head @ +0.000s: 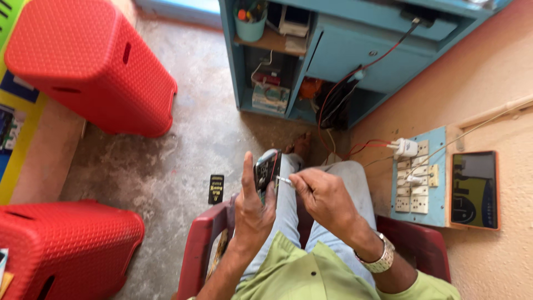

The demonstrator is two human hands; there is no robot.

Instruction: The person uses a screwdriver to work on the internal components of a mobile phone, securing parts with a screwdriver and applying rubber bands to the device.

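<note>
Bare concrete floor (183,144), stained; peach plaster wall (488,83) at 3 o'clock.

- Left hand (252,205), centre: closed around a small dark phone (266,169) held edge-on above the lap, forefinger raised.
- Right hand (325,197): fingers pinched on a thin metal tool (285,180), tip touching the phone.
- Red plastic stools: one (89,64) at 10 o'clock, one (61,250) at 8 o'clock.
- Blue cabinet (355,50) at 12 o'clock, wires hanging out.
- Blue socket board (419,178) at 3 o'clock, white plug (407,148) inserted.
- Small black device (216,189) lying on floor, near left hand.
</note>
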